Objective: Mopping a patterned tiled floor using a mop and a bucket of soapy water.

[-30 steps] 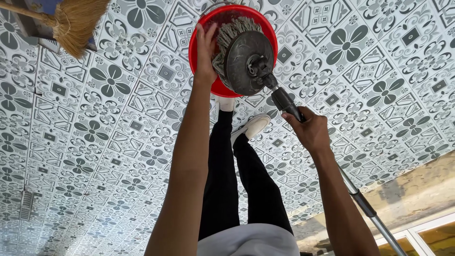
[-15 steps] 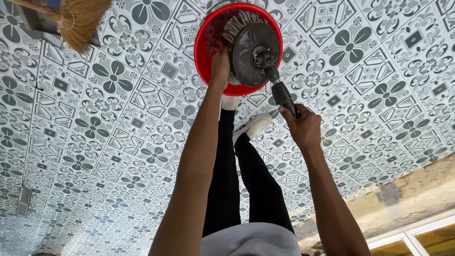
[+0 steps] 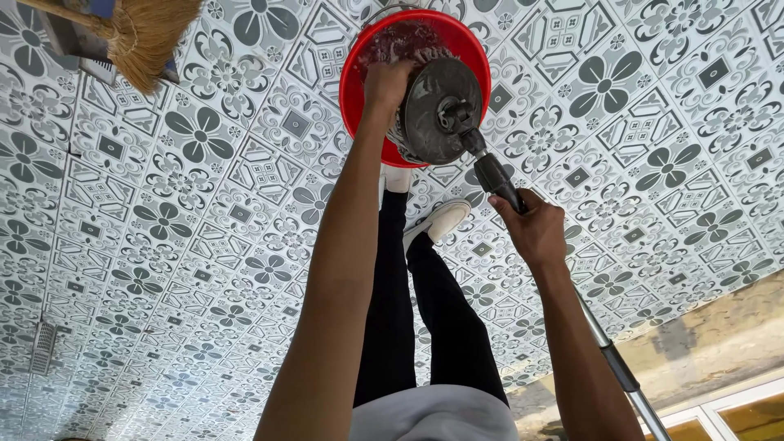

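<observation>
my left hand [image 3: 390, 82] has slid up, fingers now clamped on the mop head [image 3: 437, 110] over the red bucket [image 3: 359, 73]; right hand [image 3: 535, 229] stays wrapped round the handle [image 3: 498, 181].

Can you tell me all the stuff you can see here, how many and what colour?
Round red plastic bucket: one, red, on the tiled floor, top middle.
Round grey mop head with stringy strands: one, grey, over the bucket.
Metal mop pole with black grip: one, silver and black, running to the lower right.
Straw broom: one, tan, top left corner.
Patterned floor tiles: many, grey and white, all around.
White shoes: two, below the bucket.
Left hand: on the mop strands.
Right hand: gripping the pole.
</observation>
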